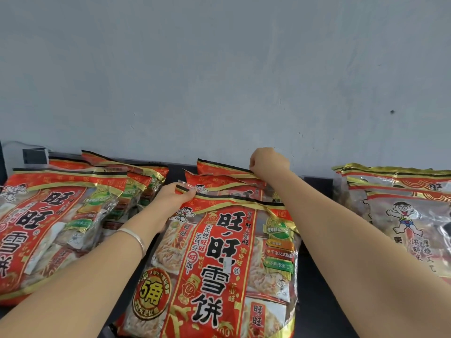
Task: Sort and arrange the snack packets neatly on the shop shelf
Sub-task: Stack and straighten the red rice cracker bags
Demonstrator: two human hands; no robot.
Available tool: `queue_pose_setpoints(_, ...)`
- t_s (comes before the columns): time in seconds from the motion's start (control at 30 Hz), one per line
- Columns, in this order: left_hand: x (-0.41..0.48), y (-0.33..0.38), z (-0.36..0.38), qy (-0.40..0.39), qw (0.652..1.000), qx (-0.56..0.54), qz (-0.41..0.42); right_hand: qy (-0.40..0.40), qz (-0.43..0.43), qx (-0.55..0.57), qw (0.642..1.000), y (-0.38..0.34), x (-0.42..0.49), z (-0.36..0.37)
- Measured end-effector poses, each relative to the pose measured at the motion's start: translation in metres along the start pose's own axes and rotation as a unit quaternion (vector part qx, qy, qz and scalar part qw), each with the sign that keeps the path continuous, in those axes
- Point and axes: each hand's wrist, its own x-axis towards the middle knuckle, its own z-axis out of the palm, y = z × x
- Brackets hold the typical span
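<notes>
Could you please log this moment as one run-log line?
left hand: pinches front packet corner | right hand: grips rear packet edge | left stack, right stack: not held

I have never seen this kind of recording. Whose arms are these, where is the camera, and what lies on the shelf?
There is no machine here. The single picture comes from a camera worn on a person's head, looking forward and down, so both arms are that person's own. The left hand, with a bracelet on its wrist, pinches the top edge of the front packet in the middle stack. The right hand grips the top edge of the rear packet behind it. On the dark shelf more red snack packets lie at the left, and paler packets at the right. Behind them is a plain wall.
</notes>
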Motion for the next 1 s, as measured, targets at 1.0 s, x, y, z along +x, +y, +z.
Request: queue_pose_setpoints(1.0,-0.054,-0.038,0.0,-0.073,0.978,-0.183,-0.065,0.036,-0.029,0.009,0.999,-0.047,-0.112,0.001)
